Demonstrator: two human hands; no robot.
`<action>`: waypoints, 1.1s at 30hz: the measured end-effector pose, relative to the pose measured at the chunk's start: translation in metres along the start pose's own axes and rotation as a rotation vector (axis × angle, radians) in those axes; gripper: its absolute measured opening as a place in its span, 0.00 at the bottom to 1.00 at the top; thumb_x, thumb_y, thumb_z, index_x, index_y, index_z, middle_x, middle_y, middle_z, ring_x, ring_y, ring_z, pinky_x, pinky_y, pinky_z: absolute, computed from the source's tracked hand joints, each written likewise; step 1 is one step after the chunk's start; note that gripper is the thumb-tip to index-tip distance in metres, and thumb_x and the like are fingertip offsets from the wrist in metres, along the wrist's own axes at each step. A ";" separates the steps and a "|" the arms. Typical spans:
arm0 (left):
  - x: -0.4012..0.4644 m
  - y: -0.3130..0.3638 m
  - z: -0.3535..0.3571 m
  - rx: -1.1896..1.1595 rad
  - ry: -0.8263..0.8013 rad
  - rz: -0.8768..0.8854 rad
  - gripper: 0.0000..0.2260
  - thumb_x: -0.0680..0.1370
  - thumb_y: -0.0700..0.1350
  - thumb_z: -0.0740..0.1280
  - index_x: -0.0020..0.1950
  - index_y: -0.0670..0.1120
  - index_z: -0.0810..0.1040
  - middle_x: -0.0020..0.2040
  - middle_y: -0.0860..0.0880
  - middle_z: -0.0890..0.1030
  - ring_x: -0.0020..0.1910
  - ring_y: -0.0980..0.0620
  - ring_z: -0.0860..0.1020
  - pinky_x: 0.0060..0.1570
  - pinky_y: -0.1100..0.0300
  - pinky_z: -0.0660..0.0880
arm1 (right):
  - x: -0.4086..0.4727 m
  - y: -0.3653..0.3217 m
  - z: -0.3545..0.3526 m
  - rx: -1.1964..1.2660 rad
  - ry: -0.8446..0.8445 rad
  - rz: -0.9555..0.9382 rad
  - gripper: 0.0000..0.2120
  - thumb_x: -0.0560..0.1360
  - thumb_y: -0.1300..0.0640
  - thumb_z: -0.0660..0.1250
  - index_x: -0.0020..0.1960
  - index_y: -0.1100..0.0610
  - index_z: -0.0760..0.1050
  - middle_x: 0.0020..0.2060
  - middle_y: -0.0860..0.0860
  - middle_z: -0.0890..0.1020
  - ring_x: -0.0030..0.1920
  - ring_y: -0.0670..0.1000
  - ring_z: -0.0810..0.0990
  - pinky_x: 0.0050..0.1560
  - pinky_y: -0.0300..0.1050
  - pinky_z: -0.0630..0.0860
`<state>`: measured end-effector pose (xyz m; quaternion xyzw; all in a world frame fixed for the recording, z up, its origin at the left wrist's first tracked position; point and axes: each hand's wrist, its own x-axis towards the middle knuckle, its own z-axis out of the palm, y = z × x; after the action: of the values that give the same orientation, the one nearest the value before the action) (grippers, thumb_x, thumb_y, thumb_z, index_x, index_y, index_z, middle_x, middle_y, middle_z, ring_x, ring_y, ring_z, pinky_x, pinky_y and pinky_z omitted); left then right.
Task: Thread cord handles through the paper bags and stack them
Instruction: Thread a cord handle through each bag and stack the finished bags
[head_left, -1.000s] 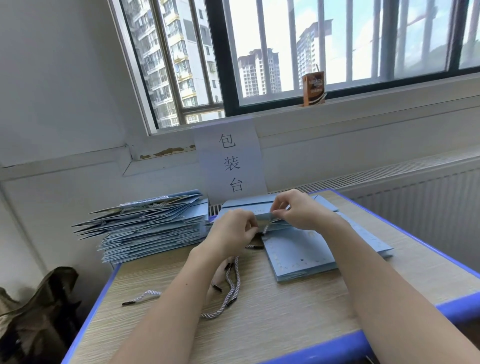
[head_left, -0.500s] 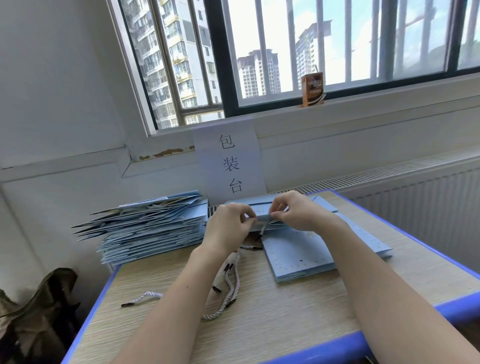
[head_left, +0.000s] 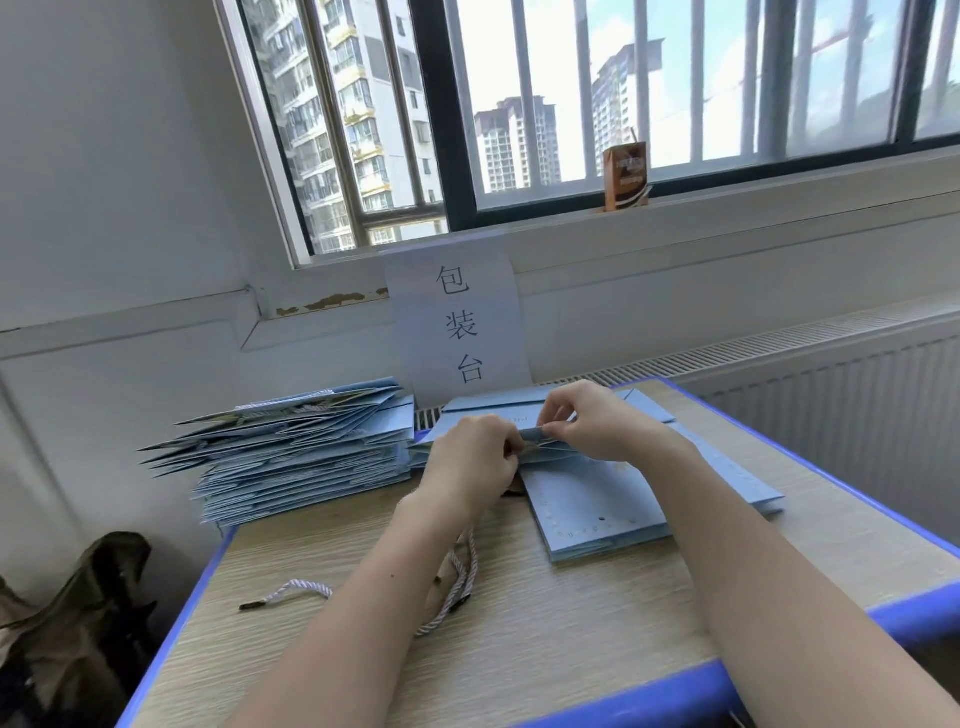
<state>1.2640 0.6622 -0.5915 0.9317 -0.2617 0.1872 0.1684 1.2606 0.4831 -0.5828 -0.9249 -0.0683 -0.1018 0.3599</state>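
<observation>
While both hands (head_left: 530, 441) pinch bag rim (head_left: 532, 432), cord (head_left: 457, 587) seemingly trailing below

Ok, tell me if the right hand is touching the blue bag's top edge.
Touching: the head view shows the right hand pinching the blue bag at its top edge.

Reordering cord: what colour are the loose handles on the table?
White twisted cord handles with dark tips; head view.
</observation>
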 end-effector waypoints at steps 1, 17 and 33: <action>0.001 -0.001 -0.002 -0.043 -0.008 -0.011 0.09 0.77 0.42 0.67 0.52 0.49 0.85 0.47 0.51 0.83 0.46 0.50 0.79 0.47 0.54 0.78 | 0.000 0.000 0.000 -0.006 0.000 0.001 0.08 0.80 0.58 0.66 0.43 0.49 0.77 0.44 0.48 0.80 0.45 0.51 0.79 0.28 0.37 0.71; -0.004 -0.009 -0.026 -0.695 -0.455 -0.256 0.05 0.74 0.33 0.71 0.49 0.36 0.84 0.34 0.43 0.81 0.29 0.52 0.73 0.30 0.64 0.73 | 0.000 0.003 0.005 -0.042 0.031 0.042 0.04 0.80 0.59 0.67 0.48 0.54 0.80 0.44 0.49 0.80 0.46 0.50 0.80 0.36 0.39 0.72; -0.005 -0.006 -0.031 -0.757 -0.342 -0.239 0.04 0.74 0.33 0.70 0.46 0.35 0.84 0.31 0.43 0.79 0.26 0.54 0.72 0.27 0.65 0.70 | 0.002 0.005 0.001 -0.046 0.009 0.036 0.04 0.77 0.58 0.71 0.45 0.51 0.82 0.44 0.48 0.82 0.45 0.46 0.80 0.38 0.38 0.73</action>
<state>1.2552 0.6822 -0.5678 0.8457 -0.2264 -0.0999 0.4728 1.2633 0.4799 -0.5867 -0.9335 -0.0474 -0.1012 0.3406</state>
